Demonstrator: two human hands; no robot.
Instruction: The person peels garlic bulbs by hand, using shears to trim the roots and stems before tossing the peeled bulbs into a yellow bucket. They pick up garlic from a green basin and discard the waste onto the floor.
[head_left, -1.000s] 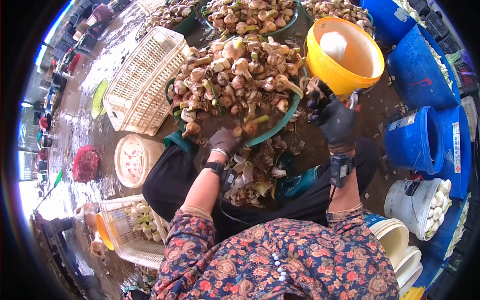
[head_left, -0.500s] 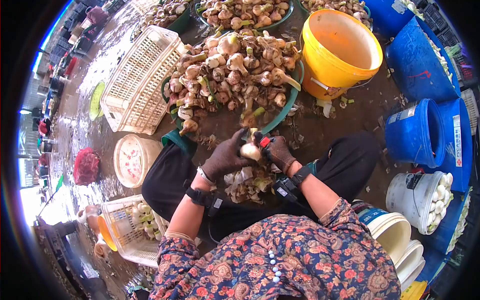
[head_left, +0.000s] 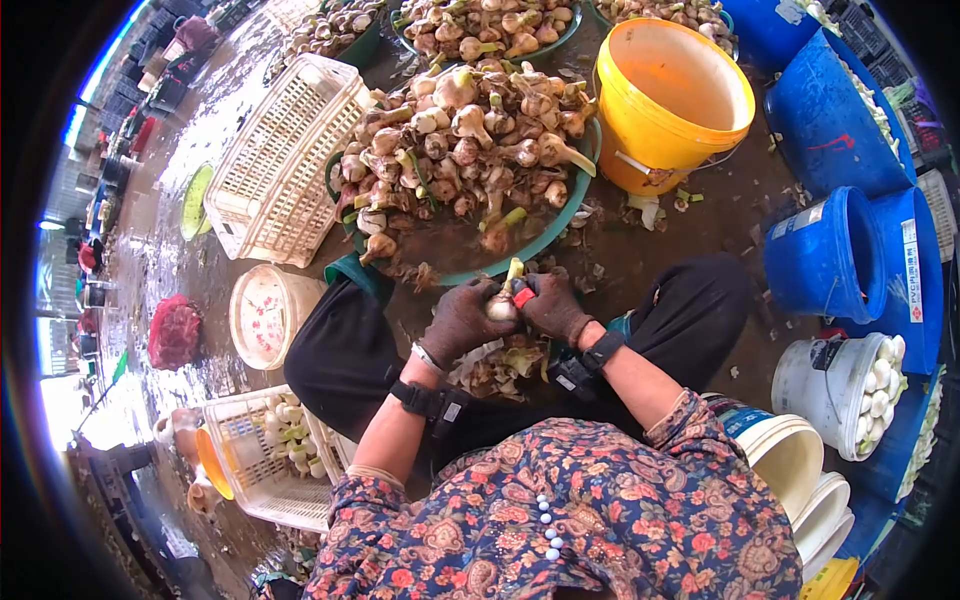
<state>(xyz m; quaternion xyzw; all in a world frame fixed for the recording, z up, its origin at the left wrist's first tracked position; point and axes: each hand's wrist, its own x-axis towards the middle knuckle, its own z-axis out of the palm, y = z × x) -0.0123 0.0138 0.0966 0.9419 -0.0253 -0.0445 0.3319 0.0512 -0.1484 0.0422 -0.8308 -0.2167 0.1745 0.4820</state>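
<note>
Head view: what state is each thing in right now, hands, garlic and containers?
Left hand: gloved, gripping the bulb
Right hand: gloved, closed on the red tool
Red tool: at the bulb, mostly hidden
Bulb: whitish, stem still on
Green basin: heaped with untrimmed garlic, near side bare
Yellow bucket: open, no garlic visible inside
White bucket: filled with white bulbs
Blue bucket: open, contents unclear
</note>
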